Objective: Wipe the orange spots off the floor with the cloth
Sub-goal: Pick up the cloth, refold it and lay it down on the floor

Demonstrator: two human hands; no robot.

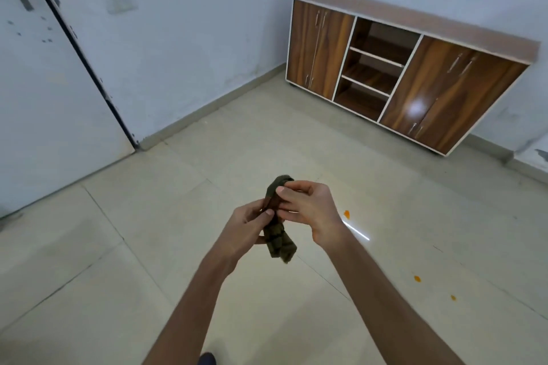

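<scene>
The dark cloth (278, 222) is pinched, bunched and hanging lengthwise, between the left hand (249, 225) and right hand (308, 210), above the floor (148, 246); the orange spots (346, 213) lie to the right, nearer the right hand.

Floor (207, 290): pale tiles, glossy. Three orange spots lie on it at right, one (346, 213) beside a light glare, two (417, 278) (453, 297) nearer. Cabinet (415, 68) stands against the wall.

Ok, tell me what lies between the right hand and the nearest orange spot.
Head view: only bare floor tile between right hand and orange spot.
</scene>
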